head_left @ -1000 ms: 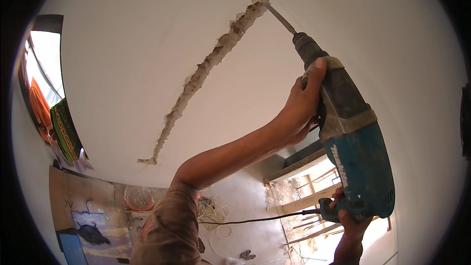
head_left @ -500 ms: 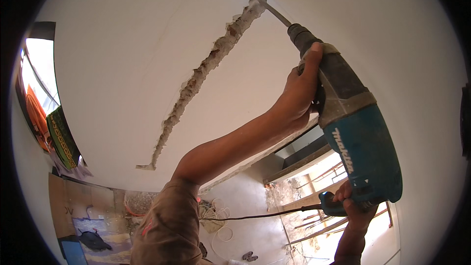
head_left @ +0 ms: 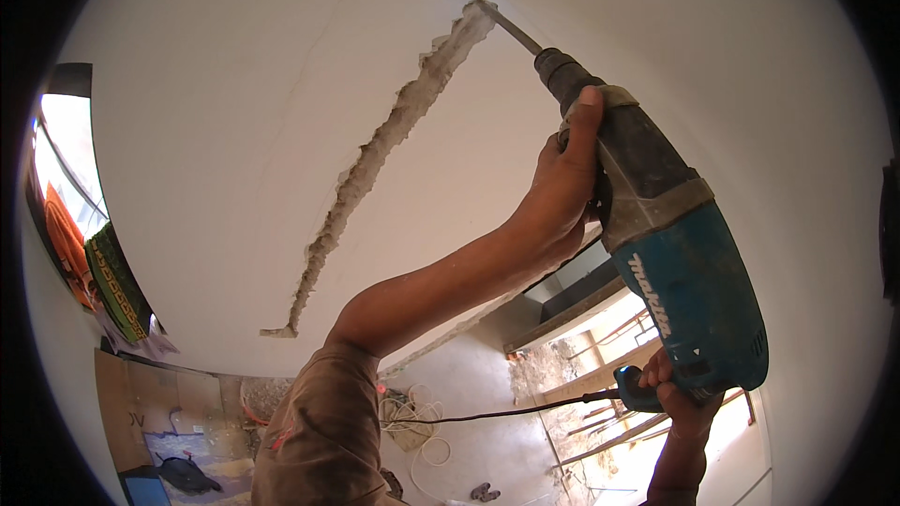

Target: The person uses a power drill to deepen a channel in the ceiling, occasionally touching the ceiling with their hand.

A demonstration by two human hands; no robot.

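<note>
Head view: a teal and dark grey rotary hammer (head_left: 698, 272) is held up to a pale wall (head_left: 225, 169), and its chisel bit (head_left: 514, 28) is set at the upper end of a rough groove (head_left: 375, 157). Over the last second the whole picture is shifted a little, with the groove seen slightly lower and further left, so the camera appears to be turned. The hammer is also slanted slightly more across the picture, while the tip is kept at the same end of the groove. A ragged lip seen there a second ago is less marked now. It is judged from this that chipping is continued at that upper end; no clear gain in length can be made out.

The front of the hammer is clasped by the left grip (head_left: 565, 169), closed with the thumb laid along the housing, its fingers mostly hidden. The rear handle (head_left: 634, 395) is wrapped by the right grip (head_left: 677, 397), also closed; how hard it is squeezed cannot be told. The power cable (head_left: 525, 410) is led off leftward, well apart from the bit.
</note>
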